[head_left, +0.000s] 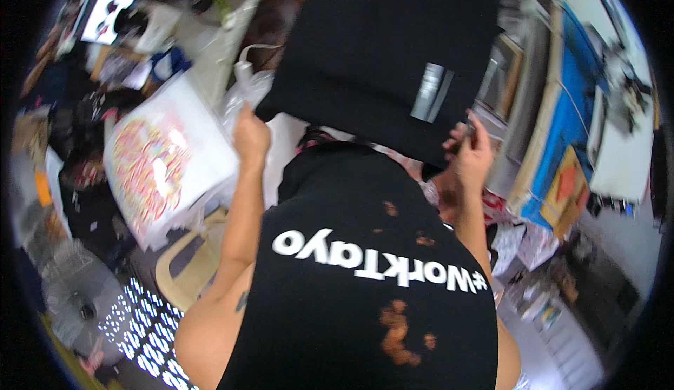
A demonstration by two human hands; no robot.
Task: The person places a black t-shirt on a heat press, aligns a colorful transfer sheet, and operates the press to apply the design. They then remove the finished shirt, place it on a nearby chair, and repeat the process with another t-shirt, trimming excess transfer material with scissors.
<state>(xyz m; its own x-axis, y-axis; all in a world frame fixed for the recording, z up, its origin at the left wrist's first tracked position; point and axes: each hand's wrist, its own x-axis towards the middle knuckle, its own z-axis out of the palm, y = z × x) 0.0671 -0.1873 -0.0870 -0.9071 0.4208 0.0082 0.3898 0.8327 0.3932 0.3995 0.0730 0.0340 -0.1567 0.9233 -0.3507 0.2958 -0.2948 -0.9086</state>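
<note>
A large black folded garment [379,46] fills the upper middle, with a grey printed mark [427,95] near its lower right. At its lower left corner is my left hand [251,136], with fingers curled closed on the edge beside crumpled clear plastic [247,94]. My right hand [473,150] pinches at the lower right edge, thumb and fingers together; a small dark bit shows between them and may be a fold of the cloth. What lies under the garment is mostly hidden.
On the left sits a clear plastic bag [158,158] of red and yellow strands, above a beige plastic chair [175,270]. A lit screen [105,18] stands at far left. To the right are stacked frames [516,74], a blue panel [562,102] and cardboard [565,190].
</note>
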